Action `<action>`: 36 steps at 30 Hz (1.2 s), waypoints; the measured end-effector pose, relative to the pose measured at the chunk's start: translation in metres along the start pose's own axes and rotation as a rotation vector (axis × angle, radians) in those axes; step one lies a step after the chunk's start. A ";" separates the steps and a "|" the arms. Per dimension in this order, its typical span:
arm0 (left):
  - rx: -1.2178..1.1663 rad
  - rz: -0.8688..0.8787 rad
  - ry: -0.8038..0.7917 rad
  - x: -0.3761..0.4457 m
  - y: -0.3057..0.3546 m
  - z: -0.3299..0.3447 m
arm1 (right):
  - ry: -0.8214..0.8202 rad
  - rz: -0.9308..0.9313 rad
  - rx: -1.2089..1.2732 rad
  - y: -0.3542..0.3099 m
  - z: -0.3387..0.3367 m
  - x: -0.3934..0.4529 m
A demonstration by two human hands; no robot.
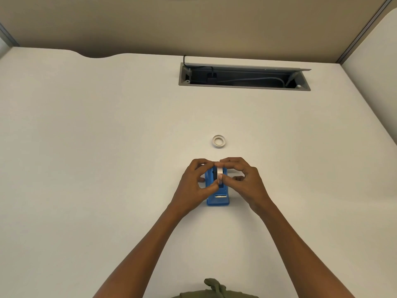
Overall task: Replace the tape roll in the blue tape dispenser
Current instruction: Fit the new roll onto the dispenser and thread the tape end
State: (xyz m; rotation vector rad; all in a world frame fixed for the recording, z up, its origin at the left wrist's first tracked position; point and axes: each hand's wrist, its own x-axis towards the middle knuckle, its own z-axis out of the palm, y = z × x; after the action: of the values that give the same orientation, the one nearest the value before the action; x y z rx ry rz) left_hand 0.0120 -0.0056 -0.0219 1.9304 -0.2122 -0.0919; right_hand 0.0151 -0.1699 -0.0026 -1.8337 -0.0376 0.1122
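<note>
Pinching one tape roll [220,174] upright over the blue dispenser [217,197], left hand [194,186] and right hand [245,181] both closed on it. Lying flat just beyond the fingertips, apart, a second roll [219,141]; bare white desk [86,147] either side.

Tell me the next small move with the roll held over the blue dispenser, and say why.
Probably press the tape roll down into the blue tape dispenser. Both hands, left hand and right hand, pinch it upright over the slot, while a spare ring lies apart on the desk.

My white desk [107,147] held the blue tape dispenser [217,198] near me, a spare tape roll [219,141] lying flat beyond it, a cable tray [245,77] recessed farther back.
</note>
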 end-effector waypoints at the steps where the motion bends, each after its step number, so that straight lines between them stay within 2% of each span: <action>1: -0.002 0.003 -0.001 0.000 0.000 0.000 | 0.012 0.006 0.004 0.000 0.001 0.000; 14: 0.006 0.007 -0.005 0.000 -0.001 -0.001 | 0.112 0.110 0.084 -0.003 0.005 0.008; 20: 0.013 0.000 0.007 0.000 -0.001 0.001 | 0.009 0.085 0.061 0.000 -0.001 0.002; 36: -0.022 0.006 -0.011 -0.001 -0.001 -0.001 | 0.001 0.114 0.092 -0.001 -0.004 0.017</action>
State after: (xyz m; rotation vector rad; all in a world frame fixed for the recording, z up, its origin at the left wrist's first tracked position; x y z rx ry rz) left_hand 0.0116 -0.0038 -0.0223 1.9081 -0.2240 -0.1008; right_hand 0.0321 -0.1717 -0.0017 -1.7437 0.0724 0.1902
